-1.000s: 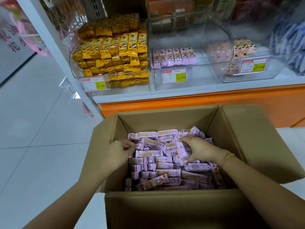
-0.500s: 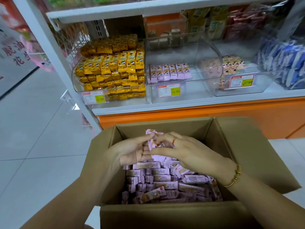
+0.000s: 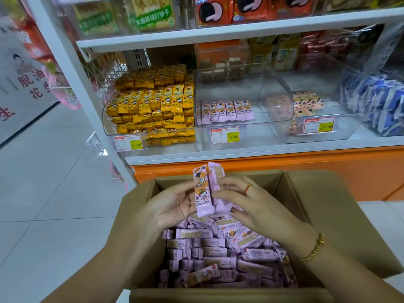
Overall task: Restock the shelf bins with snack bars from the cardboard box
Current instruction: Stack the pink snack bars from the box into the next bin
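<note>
head view. the left hand [image 3: 175, 206] and the right hand [image 3: 258, 204] grasp two pink snack bars [image 3: 204, 193] between them. the bars are upright and side by side, above the far end of the open cardboard box [image 3: 328, 206]. the left fingers curl behind the front bar; the right thumb and fingers pinch the rear bar. neither hand is released. the box is near full of loose pink bars [image 3: 218, 250].

judged by the matching wrapper, the target is the middle clear bin [image 3: 240, 88] on the lower shelf. it holds a single standing row [image 3: 226, 110] at its front and little else. the yellow-snack bin [image 3: 153, 106] stands just beside it on the left.

likely faults from here:
- slip: the wrappers look glossy, and a light pinch shared between two hands may let one bar drop back into the box or onto the floor.
- toppled row: setting bars in over the front lip may knock the standing row flat.
- wrong bin: a reach too far left mixes pink stock with yellow.
</note>
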`<act>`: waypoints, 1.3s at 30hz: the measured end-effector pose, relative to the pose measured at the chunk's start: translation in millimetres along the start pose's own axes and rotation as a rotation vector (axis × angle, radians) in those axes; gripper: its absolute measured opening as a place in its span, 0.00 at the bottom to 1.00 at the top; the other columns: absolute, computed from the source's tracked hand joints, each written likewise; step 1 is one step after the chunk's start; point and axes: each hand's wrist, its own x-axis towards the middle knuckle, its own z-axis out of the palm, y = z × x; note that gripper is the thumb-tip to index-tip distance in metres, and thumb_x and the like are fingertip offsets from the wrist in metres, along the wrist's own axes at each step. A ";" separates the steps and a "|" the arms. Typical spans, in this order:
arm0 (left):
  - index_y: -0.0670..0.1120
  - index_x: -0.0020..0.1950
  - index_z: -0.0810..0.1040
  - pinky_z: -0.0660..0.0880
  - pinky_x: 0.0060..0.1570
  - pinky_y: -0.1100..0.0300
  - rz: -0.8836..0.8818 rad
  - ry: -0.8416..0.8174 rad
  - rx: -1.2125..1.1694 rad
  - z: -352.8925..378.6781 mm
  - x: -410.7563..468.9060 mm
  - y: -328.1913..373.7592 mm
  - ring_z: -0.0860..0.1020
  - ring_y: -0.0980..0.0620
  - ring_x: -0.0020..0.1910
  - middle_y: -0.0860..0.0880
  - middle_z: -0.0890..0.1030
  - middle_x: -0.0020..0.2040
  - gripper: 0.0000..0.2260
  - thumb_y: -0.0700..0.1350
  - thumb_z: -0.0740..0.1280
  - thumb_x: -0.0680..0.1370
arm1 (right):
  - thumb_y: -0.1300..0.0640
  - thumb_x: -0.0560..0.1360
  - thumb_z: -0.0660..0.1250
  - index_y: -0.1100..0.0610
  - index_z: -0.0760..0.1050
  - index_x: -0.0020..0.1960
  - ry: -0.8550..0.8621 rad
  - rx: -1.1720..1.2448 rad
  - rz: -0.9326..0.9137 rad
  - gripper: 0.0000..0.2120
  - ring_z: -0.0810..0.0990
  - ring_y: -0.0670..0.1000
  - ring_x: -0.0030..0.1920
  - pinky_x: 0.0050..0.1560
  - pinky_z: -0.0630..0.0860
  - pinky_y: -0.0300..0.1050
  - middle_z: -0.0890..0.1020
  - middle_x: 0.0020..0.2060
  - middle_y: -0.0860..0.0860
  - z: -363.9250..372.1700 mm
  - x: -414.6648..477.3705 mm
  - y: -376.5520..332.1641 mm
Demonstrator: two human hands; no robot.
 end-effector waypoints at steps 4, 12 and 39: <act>0.37 0.52 0.77 0.80 0.47 0.52 0.019 -0.006 -0.103 4.8 1.4 2.9 0.84 0.45 0.43 0.37 0.82 0.47 0.11 0.38 0.65 0.71 | 0.58 0.72 0.66 0.51 0.71 0.56 0.324 0.246 0.215 0.13 0.75 0.42 0.52 0.52 0.72 0.33 0.72 0.56 0.46 -5.7 5.2 -5.2; 0.36 0.48 0.78 0.81 0.43 0.52 0.074 -0.031 -0.093 26.8 9.2 -1.3 0.84 0.45 0.42 0.37 0.83 0.45 0.09 0.36 0.66 0.68 | 0.67 0.74 0.69 0.52 0.73 0.57 0.570 0.931 0.645 0.16 0.81 0.53 0.48 0.46 0.79 0.49 0.81 0.50 0.48 -10.7 14.6 -6.7; 0.47 0.64 0.75 0.70 0.64 0.57 0.605 0.331 0.670 45.9 40.1 81.0 0.77 0.54 0.60 0.49 0.78 0.63 0.22 0.52 0.71 0.73 | 0.55 0.71 0.71 0.56 0.67 0.39 0.311 0.256 0.753 0.12 0.69 0.46 0.32 0.31 0.64 0.35 0.72 0.33 0.49 -88.6 155.1 74.4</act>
